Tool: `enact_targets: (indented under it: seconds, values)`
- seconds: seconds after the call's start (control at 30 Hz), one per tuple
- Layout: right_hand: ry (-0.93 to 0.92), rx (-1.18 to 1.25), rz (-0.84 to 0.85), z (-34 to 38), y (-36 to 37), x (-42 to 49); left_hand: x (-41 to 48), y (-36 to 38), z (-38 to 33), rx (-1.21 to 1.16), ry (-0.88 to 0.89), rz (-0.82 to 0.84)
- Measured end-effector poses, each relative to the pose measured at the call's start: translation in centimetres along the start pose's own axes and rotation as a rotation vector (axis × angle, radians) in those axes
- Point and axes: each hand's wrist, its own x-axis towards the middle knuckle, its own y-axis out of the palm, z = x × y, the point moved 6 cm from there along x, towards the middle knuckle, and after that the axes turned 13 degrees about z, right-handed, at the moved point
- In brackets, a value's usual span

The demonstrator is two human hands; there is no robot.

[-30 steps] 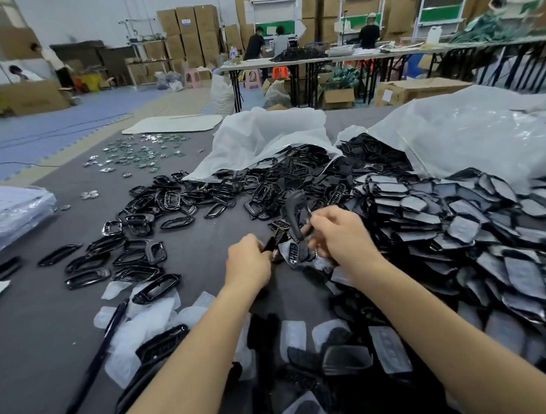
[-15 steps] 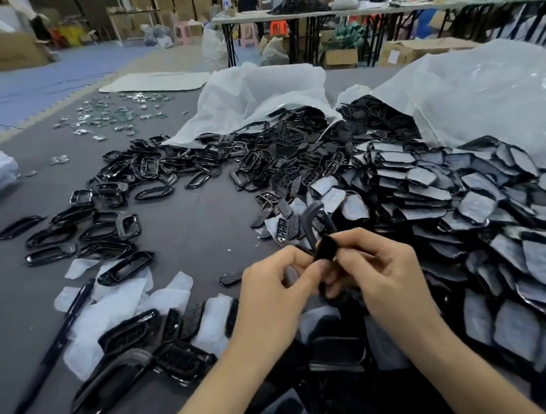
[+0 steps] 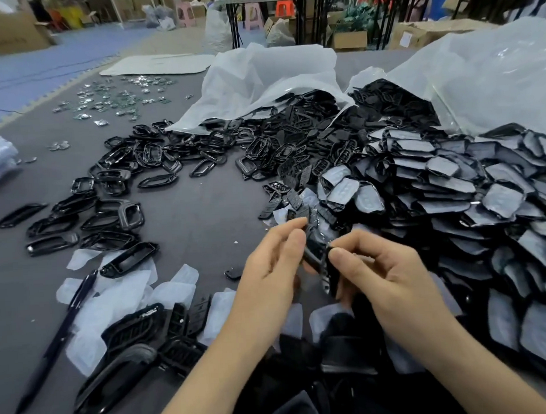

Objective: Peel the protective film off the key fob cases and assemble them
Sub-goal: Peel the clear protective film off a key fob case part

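1. A grey surface [image 3: 202, 217] in a warehouse room carries loose black frames [image 3: 114, 215] at left and a heap of film-covered cases [image 3: 454, 197] spilling from white bags [image 3: 274, 73] at right.
2. At middle front, the left hand [image 3: 269, 276] and right hand [image 3: 386, 273] each keep a narrow grip, pinching one black key fob case [image 3: 318, 258] between them, above the surface.
3. Peeled films [image 3: 118, 297] and a pen [image 3: 60, 338] lie at front left.
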Motion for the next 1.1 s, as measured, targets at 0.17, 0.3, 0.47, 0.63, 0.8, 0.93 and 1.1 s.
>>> enact_targets:
  seconds: [0.17, 0.3, 0.47, 0.63, 0.8, 0.93, 1.1]
  values:
    - [0.022, 0.070, -0.016, -0.1, -0.1, 0.2, 0.1, -1.1, 0.0, -0.085, -0.027, -0.109]
    - [0.069, 0.168, -0.175, -1.0, -1.7, 0.3, 0.0, -2.0, 0.2, -0.134, 0.001, -0.187]
    - [0.093, 0.228, -0.210, -1.5, -2.1, 0.1, 0.1, -2.0, 0.4, -0.136, -0.016, -0.181]
    - [0.029, 0.321, -0.186, -1.0, -2.6, 0.1, 0.1, -1.6, -0.4, -0.195, 0.045, -0.148]
    - [-0.010, 0.276, -0.116, 0.1, -2.4, 0.2, 0.1, -1.9, 0.3, -0.262, 0.015, -0.181]
    - [-0.022, 0.256, -0.130, 0.4, -2.5, 0.0, 0.1, -2.0, 0.7, -0.332, 0.013, -0.221]
    - [-0.043, 0.148, -0.171, 0.6, -2.7, -0.1, 0.2, -2.4, 0.8, -0.439, 0.024, -0.217]
